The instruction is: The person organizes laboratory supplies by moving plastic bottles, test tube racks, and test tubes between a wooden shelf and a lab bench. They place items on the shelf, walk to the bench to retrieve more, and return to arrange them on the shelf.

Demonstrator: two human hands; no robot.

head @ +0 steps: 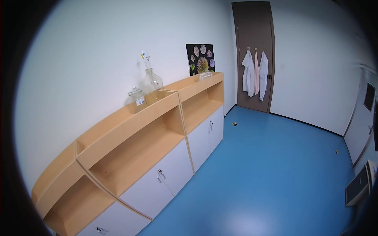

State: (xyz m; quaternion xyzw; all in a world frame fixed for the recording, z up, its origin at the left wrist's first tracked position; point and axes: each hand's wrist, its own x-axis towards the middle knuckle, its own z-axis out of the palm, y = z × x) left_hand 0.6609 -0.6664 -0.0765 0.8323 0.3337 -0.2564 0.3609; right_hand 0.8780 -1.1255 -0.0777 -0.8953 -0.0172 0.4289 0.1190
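Observation:
Neither of my hands is in view. Before me, a row of low wooden cabinets (130, 129) with white lower doors (174, 165) runs along the left wall. In the trough on top stands a lidded glass jar (137, 99) with a label. Beside it is a large clear glass bottle (153, 84) with a narrow neck; slim glass tubes with blue and yellow stopcocks (145, 56) rise at its top. Farther along sits a small clear rack (205, 76), in front of a black poster (201, 59) that shows colourful round forms.
Several garments, among them a white coat (248, 73) and a pink one (256, 75), hang on a brown door (254, 35) at the back. A grey door (361, 118) stands at the right. Blue floor (265, 165) bears yellow-black markers (234, 124). A dark box-like object (356, 188) is at the right edge.

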